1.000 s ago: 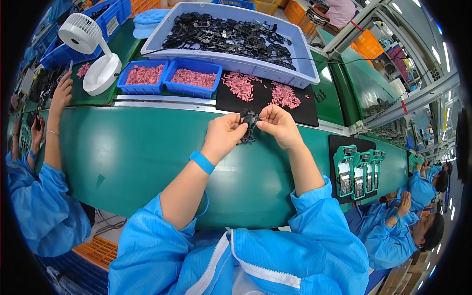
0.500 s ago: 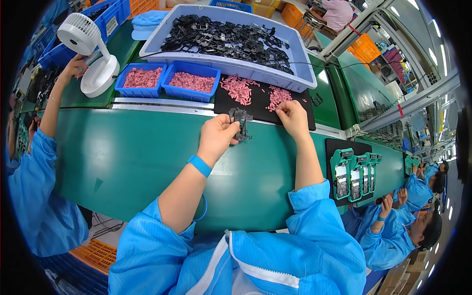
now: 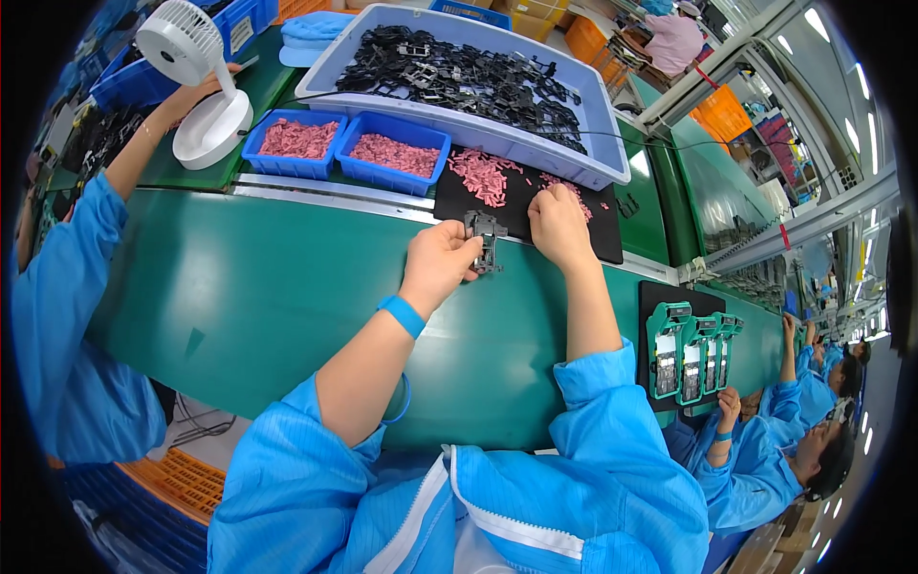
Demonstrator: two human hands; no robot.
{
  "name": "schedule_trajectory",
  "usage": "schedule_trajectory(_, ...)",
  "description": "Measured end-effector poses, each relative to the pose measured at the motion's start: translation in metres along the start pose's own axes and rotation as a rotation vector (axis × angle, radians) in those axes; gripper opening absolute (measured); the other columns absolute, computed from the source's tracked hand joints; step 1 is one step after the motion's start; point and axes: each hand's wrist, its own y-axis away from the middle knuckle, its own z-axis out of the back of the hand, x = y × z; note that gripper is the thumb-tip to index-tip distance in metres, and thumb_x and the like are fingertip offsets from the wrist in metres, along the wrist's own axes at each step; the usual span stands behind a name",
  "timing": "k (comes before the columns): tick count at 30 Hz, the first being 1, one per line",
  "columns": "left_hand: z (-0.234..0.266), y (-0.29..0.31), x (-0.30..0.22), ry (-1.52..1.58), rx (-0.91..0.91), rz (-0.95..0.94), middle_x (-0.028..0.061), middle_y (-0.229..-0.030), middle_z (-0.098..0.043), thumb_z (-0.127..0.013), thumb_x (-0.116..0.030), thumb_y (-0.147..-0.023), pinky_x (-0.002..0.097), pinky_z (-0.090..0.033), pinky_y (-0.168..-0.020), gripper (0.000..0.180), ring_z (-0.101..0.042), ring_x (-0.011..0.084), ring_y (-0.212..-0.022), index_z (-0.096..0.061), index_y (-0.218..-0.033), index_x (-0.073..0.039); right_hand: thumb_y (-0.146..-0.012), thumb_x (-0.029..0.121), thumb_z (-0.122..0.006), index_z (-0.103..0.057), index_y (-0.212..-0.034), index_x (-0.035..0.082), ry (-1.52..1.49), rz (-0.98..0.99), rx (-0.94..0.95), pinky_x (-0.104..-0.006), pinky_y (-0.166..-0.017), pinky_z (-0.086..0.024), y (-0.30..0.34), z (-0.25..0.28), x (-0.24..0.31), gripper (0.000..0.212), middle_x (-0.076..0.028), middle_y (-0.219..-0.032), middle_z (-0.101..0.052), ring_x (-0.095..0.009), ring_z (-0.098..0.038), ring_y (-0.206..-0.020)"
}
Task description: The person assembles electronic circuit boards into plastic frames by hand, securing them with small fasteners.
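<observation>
In my left hand (image 3: 440, 263) is a black plastic frame part (image 3: 486, 241), pinched upright between thumb and fingers above the green work surface. My right hand (image 3: 561, 230) is closed, fingertips drawn together at the near side of a pile of small pink pieces (image 3: 580, 198); whatever the fingers hold is hidden. To its left, a second pile of longer pink pieces (image 3: 480, 177) lies on the same black mat (image 3: 516, 222). Two blue bins, one left (image 3: 256, 161) and one right (image 3: 384, 178), hold more pink pieces behind my left hand.
A large pale tub (image 3: 612, 158) heaped with black plastic parts (image 3: 459, 81) stands behind the bins. At left are a white fan (image 3: 212, 134) and a co-worker's arm (image 3: 143, 143). Several green-framed units (image 3: 667, 354) rest on a mat at right, near other co-workers. A cable crosses the tub.
The view has shifted slightly. My right hand has moved left relative to the mat and now covers part of the small pink pile. The left co-worker's hand has reached behind the fan.
</observation>
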Motion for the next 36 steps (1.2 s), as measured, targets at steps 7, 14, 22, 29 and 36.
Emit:
schedule_trajectory(7, 0.003, -0.003, 0.0, 0.093, -0.04, 0.009, 0.0083, -0.077, -0.067, -0.063, -0.008, -0.087, 0.0233, -0.052, -0.05, 0.012, -0.064, 0.0122, -0.063, -0.06, -0.084, 0.004, -0.078, 0.004, -0.064, -0.062, -0.081, 0.003, -0.028, 0.023, 0.023, -0.0437, -0.081, -0.046, 0.013, 0.006, 0.002, 0.004, -0.016, -0.092, -0.056, -0.035, -0.054, -0.092)
schedule_trajectory(14, 0.006, -0.003, -0.001, 0.151, -0.095, 0.037, 0.0095, -0.078, -0.067, -0.062, -0.007, -0.087, 0.0242, -0.054, -0.051, 0.012, -0.065, 0.0137, -0.063, -0.059, -0.085, 0.004, -0.08, -0.001, -0.063, -0.057, -0.083, 0.001, -0.615, 0.09, -0.003, -0.0369, -0.077, -0.046, 0.024, 0.025, 0.048, 0.008, -0.014, -0.091, -0.054, -0.031, -0.056, -0.086)
schedule_trajectory(22, 0.005, -0.002, -0.007, 0.184, -0.128, 0.03, 0.0089, -0.082, -0.066, -0.061, -0.008, -0.089, 0.0232, -0.054, -0.054, 0.011, -0.066, 0.0151, -0.065, -0.058, -0.089, 0.002, -0.08, -0.002, -0.063, -0.057, -0.085, 0.0, -0.644, 0.104, 0.017, -0.0346, -0.079, -0.045, 0.03, 0.021, 0.065, 0.008, -0.013, -0.094, -0.054, -0.029, -0.056, -0.088)
schedule_trajectory(29, 0.005, -0.002, -0.005, 0.211, -0.157, 0.015, 0.0098, -0.077, -0.067, -0.062, -0.007, -0.087, 0.0239, -0.052, -0.051, 0.011, -0.065, 0.0139, -0.061, -0.06, -0.086, 0.004, -0.077, -0.002, -0.066, -0.057, -0.083, 0.001, -0.599, 0.131, -0.024, -0.0354, -0.078, -0.046, 0.03, 0.016, 0.067, 0.011, -0.013, -0.093, -0.055, -0.03, -0.056, -0.088)
schedule_trajectory(36, 0.004, -0.002, -0.002, 0.197, -0.168, -0.016, 0.0096, -0.076, -0.067, -0.062, -0.007, -0.087, 0.0243, -0.051, -0.05, 0.01, -0.064, 0.0127, -0.059, -0.06, -0.086, 0.004, -0.074, -0.001, -0.067, -0.057, -0.082, 0.001, -0.524, 0.178, -0.016, -0.037, -0.077, -0.047, 0.029, 0.02, 0.066, 0.013, -0.012, -0.093, -0.056, -0.031, -0.057, -0.088)
